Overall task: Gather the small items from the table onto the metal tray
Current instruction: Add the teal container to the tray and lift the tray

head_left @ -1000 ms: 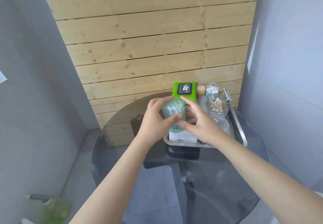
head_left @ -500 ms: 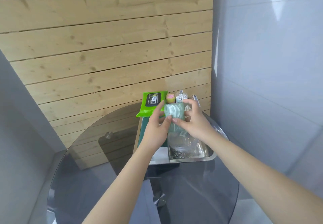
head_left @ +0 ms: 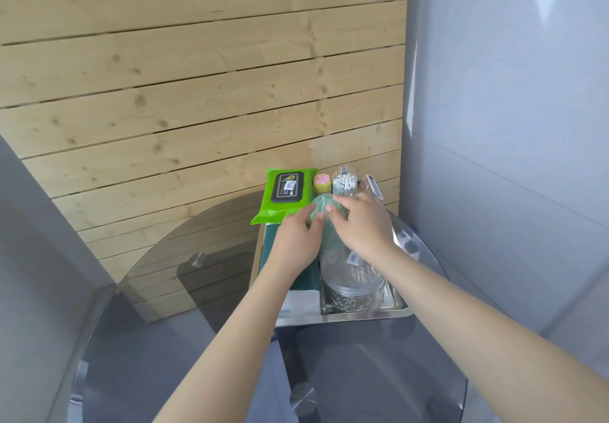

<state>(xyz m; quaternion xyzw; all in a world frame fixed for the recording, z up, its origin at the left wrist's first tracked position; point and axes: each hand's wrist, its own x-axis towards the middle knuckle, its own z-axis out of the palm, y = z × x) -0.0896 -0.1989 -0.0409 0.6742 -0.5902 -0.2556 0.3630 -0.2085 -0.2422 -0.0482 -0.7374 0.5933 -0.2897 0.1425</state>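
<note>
Two hands: left hand and right hand are gripping the green pouch.
Tip: easing it down level into the metal tray.

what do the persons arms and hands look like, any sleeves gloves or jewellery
Both arms are bare from the bottom edge of the picture up to the hands: no sleeve shows anywhere on either forearm. The left hand and the right hand wear no gloves, and no watch, bracelet or ring can be seen. The fingernails that show look short and unpainted.
</note>
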